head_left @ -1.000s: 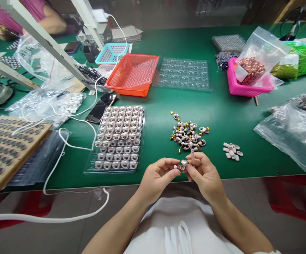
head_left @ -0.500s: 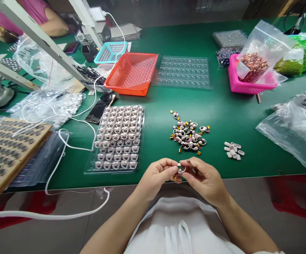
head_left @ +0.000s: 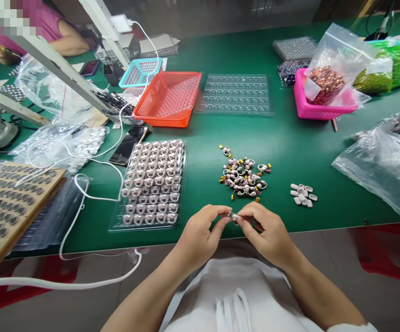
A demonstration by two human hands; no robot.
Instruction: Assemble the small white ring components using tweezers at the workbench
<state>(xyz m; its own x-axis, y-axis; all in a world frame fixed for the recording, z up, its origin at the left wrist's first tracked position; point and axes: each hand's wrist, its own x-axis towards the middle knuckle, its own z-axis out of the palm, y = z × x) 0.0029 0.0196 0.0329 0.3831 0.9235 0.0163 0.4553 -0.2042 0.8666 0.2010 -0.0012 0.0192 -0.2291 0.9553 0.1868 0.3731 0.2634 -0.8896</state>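
Note:
At the table's near edge my left hand [head_left: 201, 230] and my right hand [head_left: 267, 230] meet fingertip to fingertip, both pinching one small white ring-shaped part [head_left: 233, 216]. Just beyond them lies a loose pile of the same small parts [head_left: 243, 175] with yellow and dark bits. A little cluster of white caps [head_left: 302, 194] sits to the right of the pile. Left of my hands stands a clear blister tray [head_left: 151, 182] filled with rows of finished pieces.
An orange basket [head_left: 168, 97], a blue basket [head_left: 140, 71] and an empty clear tray [head_left: 236, 92] stand farther back. A pink basket [head_left: 320, 108] holds a bag of copper coils. Plastic bags lie at right [head_left: 386, 161] and left. A wooden board, phone [head_left: 128, 143] and white cable lie left; another person's arm [head_left: 71, 41] shows far left.
Both hands dropped slightly toward the table edge and turned the small part between their fingertips; it now lies flatter in the pinch. Nothing on the table moved.

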